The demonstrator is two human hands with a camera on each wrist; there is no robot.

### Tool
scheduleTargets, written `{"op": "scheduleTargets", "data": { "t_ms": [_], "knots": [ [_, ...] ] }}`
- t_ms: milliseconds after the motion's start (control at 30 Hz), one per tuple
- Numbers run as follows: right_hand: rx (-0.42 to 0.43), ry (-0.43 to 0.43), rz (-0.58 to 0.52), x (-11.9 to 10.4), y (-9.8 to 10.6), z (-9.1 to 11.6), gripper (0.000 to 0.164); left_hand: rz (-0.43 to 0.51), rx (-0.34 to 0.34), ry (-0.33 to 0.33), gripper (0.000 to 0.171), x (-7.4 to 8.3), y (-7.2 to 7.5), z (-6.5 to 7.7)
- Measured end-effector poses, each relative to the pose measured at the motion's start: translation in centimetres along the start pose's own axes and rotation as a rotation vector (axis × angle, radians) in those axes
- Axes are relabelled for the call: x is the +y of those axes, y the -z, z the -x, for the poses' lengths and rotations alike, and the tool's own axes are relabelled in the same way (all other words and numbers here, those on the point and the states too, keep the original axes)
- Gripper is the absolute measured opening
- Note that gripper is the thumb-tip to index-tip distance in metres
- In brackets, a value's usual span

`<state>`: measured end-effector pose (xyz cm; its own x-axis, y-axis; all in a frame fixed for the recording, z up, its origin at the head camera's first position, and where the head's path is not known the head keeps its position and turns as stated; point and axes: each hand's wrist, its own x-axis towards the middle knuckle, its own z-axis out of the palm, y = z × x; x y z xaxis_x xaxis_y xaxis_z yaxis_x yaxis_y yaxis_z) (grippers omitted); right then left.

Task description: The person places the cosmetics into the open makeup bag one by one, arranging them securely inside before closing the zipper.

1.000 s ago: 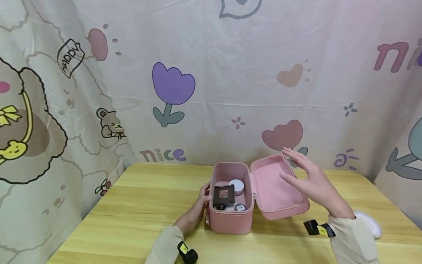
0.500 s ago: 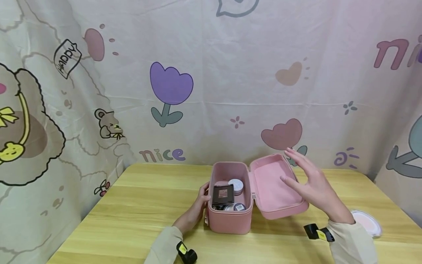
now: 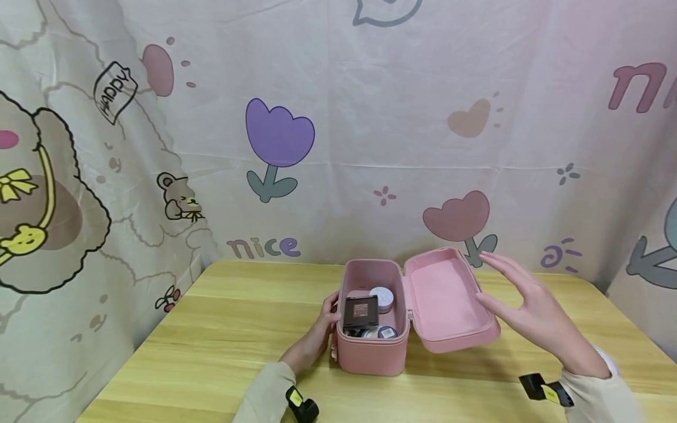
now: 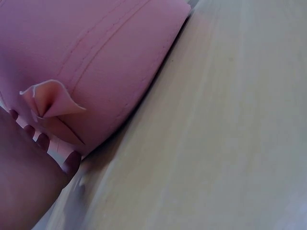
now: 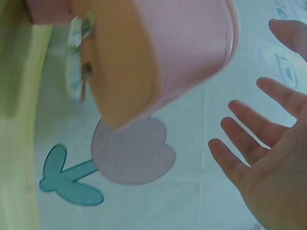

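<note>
In the head view a pink zip-up makeup case stands on the table, its lid swung out to the right. Inside lie a flat dark square box, a white round jar and a round container with a label. My left hand rests against the case's left side, fingers extended near a pink bow seen in the left wrist view. Just right of the lid, my right hand is held in the air with spread fingers, holding nothing; the right wrist view shows it apart from the lid.
The case stands on a light wooden table. Behind it hangs a printed cloth with flowers and hearts. A white rounded object is mostly hidden behind my right wrist.
My right hand has moved right and slightly down, away from the lid, covering most of the white rounded object. The left hand, the case and its contents stay as they were.
</note>
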<state>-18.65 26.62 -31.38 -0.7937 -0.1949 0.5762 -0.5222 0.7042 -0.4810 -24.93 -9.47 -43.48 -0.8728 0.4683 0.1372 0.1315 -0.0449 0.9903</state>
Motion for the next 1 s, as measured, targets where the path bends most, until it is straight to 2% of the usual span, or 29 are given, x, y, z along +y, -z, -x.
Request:
{"op": "scheduleTargets", "data": {
  "t_ms": [233, 400, 600, 667, 867, 900, 933, 967, 1000],
  "knots": [
    [-0.022, 0.023, -0.148, 1.8, 1.3, 1.8, 0.068, -0.002, 0.007, 0.0, 0.073, 0.1, 0.2, 0.2],
    [-0.018, 0.035, -0.156, 3.9, 2.9, 3.2, 0.071, -0.002, 0.007, -0.005, 0.071, 0.1, 0.2, 0.1],
    [-0.013, 0.069, -0.177, 7.7, 5.0, 4.8, 0.077, 0.014, -0.006, -0.042, 0.071, -0.1, 0.1, 0.0],
    [-0.03, 0.055, -0.183, 9.3, 5.4, 5.3, 0.079, 0.011, 0.001, -0.033, 0.071, -0.1, 0.1, 0.0],
    [-0.112, -0.076, -0.162, 13.5, 6.0, 7.0, 0.08, 0.007, -0.008, -0.002, 0.068, 0.8, 0.0, 0.1],
    [-0.122, -0.094, -0.158, 14.1, 6.1, 7.2, 0.079, 0.005, -0.012, -0.006, 0.068, 0.5, 0.1, 0.0],
    [-0.138, -0.101, -0.157, 14.6, 6.1, 7.4, 0.079, 0.001, -0.02, -0.037, 0.068, 0.1, 0.2, -0.1],
    [-0.147, -0.108, -0.162, 15.2, 6.2, 7.5, 0.079, -0.007, -0.023, -0.059, 0.069, -1.4, 0.7, -0.7],
    [-0.149, -0.106, -0.163, 15.7, 6.2, 7.7, 0.078, -0.038, -0.027, -0.094, 0.071, -1.8, 0.9, -0.7]
  ]
}}
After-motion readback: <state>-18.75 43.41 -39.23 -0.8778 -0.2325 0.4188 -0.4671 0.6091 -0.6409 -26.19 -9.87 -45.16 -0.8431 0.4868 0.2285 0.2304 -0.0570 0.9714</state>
